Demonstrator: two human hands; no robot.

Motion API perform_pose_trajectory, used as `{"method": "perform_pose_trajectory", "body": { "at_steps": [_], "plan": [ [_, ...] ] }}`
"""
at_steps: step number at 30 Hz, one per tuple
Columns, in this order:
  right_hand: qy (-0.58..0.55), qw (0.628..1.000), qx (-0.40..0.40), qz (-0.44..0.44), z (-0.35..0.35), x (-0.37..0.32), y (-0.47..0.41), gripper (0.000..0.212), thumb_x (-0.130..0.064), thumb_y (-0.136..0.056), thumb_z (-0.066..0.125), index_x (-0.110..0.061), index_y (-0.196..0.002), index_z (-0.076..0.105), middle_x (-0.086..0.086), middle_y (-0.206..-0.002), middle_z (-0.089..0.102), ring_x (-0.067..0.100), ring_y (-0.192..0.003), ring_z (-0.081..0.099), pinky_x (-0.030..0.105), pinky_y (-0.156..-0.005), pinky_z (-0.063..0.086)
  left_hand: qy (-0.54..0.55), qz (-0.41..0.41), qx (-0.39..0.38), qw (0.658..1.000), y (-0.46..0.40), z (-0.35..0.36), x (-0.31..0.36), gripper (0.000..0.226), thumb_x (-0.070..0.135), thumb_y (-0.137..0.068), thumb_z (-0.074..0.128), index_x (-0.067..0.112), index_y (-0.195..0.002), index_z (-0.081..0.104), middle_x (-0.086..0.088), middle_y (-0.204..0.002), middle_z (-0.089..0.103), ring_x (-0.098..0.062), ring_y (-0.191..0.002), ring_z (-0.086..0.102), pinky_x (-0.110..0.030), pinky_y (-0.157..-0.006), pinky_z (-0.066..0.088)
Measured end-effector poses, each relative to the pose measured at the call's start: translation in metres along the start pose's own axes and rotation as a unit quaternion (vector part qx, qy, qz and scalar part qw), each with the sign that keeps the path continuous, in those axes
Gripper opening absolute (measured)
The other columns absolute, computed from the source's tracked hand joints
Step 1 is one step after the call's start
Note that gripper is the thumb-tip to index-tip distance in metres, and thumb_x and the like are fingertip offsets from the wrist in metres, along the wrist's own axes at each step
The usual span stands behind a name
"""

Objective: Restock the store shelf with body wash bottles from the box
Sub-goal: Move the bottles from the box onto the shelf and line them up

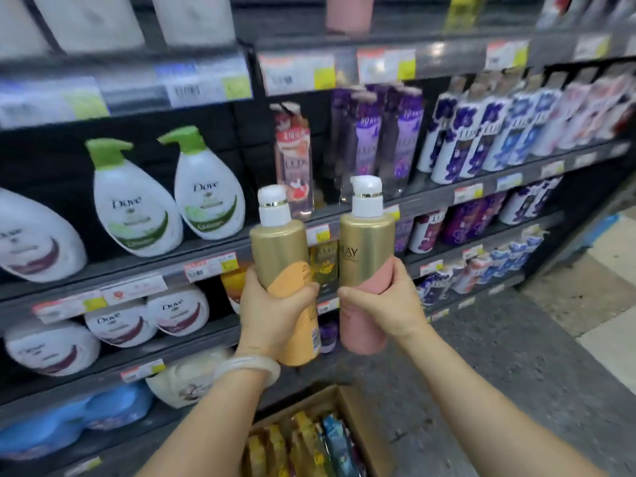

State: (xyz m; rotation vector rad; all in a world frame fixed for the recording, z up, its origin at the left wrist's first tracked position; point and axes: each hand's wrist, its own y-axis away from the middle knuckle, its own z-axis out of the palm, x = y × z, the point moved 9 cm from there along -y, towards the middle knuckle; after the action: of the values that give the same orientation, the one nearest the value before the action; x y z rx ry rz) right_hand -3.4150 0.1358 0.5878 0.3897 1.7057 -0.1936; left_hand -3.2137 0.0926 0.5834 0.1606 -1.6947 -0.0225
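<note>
The person's left hand (275,304) is wrapped closed around the lower half of a gold bottle with an orange base (285,280), fingers curled across the front. A pale bangle (246,368) sits on that wrist. Just beside it, the right hand (382,304) is closed in the same way around a gold bottle with a pink base (366,277). Both bottles stand upright, white pump tops pointing up, close together but apparently not touching.

Directly beyond the two grips is the shelving (206,251). Behind the bottles, a shelf level holds a pink bottle (294,160) and purple bottles (378,132), with dark open space around the pink one. To the left of the left hand stand white pump bottles with green tops (168,187). To the right of the right hand are rows of white and purple bottles (481,132). Below the forearms, an open cardboard box (347,407) on the floor still holds colourful packages.

The step appears to be carrying both bottles to a shelf spot; which spot is meant cannot be told, as no matching gold bottles are clearly visible. To do it well, the person should probably keep each bottle upright, set them down one at a time so neither knocks its neighbours, push each to the back of its lane, and turn the printed front outward. The low grips leave the tall pump tops free, so they need watching under the shelf edge above.
</note>
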Motion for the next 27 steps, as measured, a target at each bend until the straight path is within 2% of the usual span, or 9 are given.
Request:
{"method": "perform_pose_trajectory", "body": {
  "at_steps": [4, 6, 8, 10, 13, 16, 20, 23, 27],
  "plan": [
    [-0.033, 0.998, 0.011, -0.054, -0.013, -0.078, 0.015, 0.048, -0.005, -0.062, 0.086, -0.025, -0.091, 0.053, -0.003, -0.094, 0.066, 0.008, -0.084, 0.062, 0.013, -0.064, 0.050, 0.004, 0.055, -0.022, 0.998, 0.012, -0.014, 0.073, 0.059, 0.013, -0.060, 0.086, 0.026, -0.105, 0.049, 0.007, -0.093, 0.062, -0.012, -0.087, 0.062, -0.032, -0.075, 0.049],
    [-0.041, 0.996, 0.016, -0.078, -0.020, -0.111, 0.021, 0.051, -0.009, -0.057, 0.088, -0.023, -0.091, 0.053, -0.002, -0.094, 0.066, 0.011, -0.085, 0.063, 0.016, -0.065, 0.048, 0.014, 0.086, -0.026, 0.996, 0.019, -0.020, 0.110, 0.054, 0.008, -0.063, 0.084, 0.029, -0.099, 0.049, 0.008, -0.090, 0.061, -0.007, -0.081, 0.060, -0.024, -0.065, 0.047],
    [-0.047, 0.994, 0.017, -0.100, -0.027, -0.142, 0.025, 0.052, -0.009, -0.058, 0.088, -0.022, -0.093, 0.052, -0.001, -0.095, 0.066, 0.010, -0.085, 0.062, 0.014, -0.064, 0.048, 0.013, 0.112, -0.035, 0.993, 0.025, -0.024, 0.143, 0.053, 0.007, -0.064, 0.083, 0.027, -0.099, 0.048, 0.007, -0.087, 0.060, -0.004, -0.076, 0.058, -0.019, -0.057, 0.042],
    [-0.055, 0.991, 0.014, -0.118, -0.034, -0.166, 0.026, 0.050, -0.006, -0.061, 0.086, -0.022, -0.095, 0.053, 0.000, -0.097, 0.066, 0.012, -0.087, 0.063, 0.013, -0.065, 0.050, 0.006, 0.130, -0.039, 0.991, 0.028, -0.024, 0.170, 0.060, 0.015, -0.059, 0.086, 0.022, -0.105, 0.049, 0.003, -0.092, 0.062, -0.011, -0.080, 0.061, -0.025, -0.060, 0.046],
    [-0.064, 0.990, 0.017, -0.125, -0.048, -0.188, 0.022, 0.053, -0.011, -0.059, 0.087, -0.020, -0.100, 0.054, 0.003, -0.101, 0.066, 0.020, -0.096, 0.064, 0.031, -0.081, 0.055, -0.001, 0.147, -0.023, 0.989, 0.026, -0.022, 0.201, 0.063, 0.019, -0.056, 0.087, 0.025, -0.106, 0.050, -0.001, -0.095, 0.064, -0.019, -0.084, 0.063, -0.038, -0.070, 0.052],
    [-0.067, 0.988, 0.016, -0.135, -0.068, -0.205, 0.010, 0.053, -0.009, -0.062, 0.086, -0.020, -0.102, 0.055, 0.004, -0.102, 0.067, 0.021, -0.096, 0.064, 0.038, -0.085, 0.054, -0.015, 0.164, 0.001, 0.986, 0.025, -0.011, 0.225, 0.060, 0.017, -0.060, 0.085, 0.025, -0.106, 0.047, 0.000, -0.095, 0.062, -0.020, -0.085, 0.062, -0.037, -0.069, 0.051],
    [-0.066, 0.984, -0.014, -0.163, -0.096, -0.227, -0.013, 0.052, -0.006, -0.063, 0.084, -0.023, -0.101, 0.052, 0.005, -0.102, 0.065, 0.020, -0.093, 0.064, 0.036, -0.081, 0.056, -0.021, 0.176, 0.043, 0.983, 0.029, 0.011, 0.244, 0.061, 0.017, -0.060, 0.085, 0.022, -0.108, 0.049, -0.001, -0.098, 0.062, -0.023, -0.089, 0.061, -0.041, -0.077, 0.051],
    [-0.073, 0.981, -0.057, -0.172, -0.118, -0.235, -0.029, 0.050, -0.003, -0.066, 0.082, -0.020, -0.103, 0.052, 0.006, -0.101, 0.066, 0.018, -0.088, 0.066, 0.026, -0.069, 0.055, -0.019, 0.175, 0.082, 0.981, 0.038, 0.030, 0.252, 0.061, 0.018, -0.060, 0.085, 0.021, -0.110, 0.051, 0.000, -0.098, 0.063, -0.020, -0.088, 0.061, -0.036, -0.075, 0.049],
    [-0.066, 0.974, -0.112, -0.185, -0.140, -0.241, -0.046, 0.052, -0.005, -0.066, 0.082, -0.021, -0.106, 0.052, 0.002, -0.101, 0.067, 0.015, -0.089, 0.066, 0.020, -0.065, 0.053, -0.016, 0.169, 0.122, 0.978, 0.049, 0.054, 0.257, 0.060, 0.020, -0.060, 0.085, 0.022, -0.109, 0.050, 0.002, -0.096, 0.062, -0.019, -0.087, 0.061, -0.036, -0.075, 0.049]
  ]
}}
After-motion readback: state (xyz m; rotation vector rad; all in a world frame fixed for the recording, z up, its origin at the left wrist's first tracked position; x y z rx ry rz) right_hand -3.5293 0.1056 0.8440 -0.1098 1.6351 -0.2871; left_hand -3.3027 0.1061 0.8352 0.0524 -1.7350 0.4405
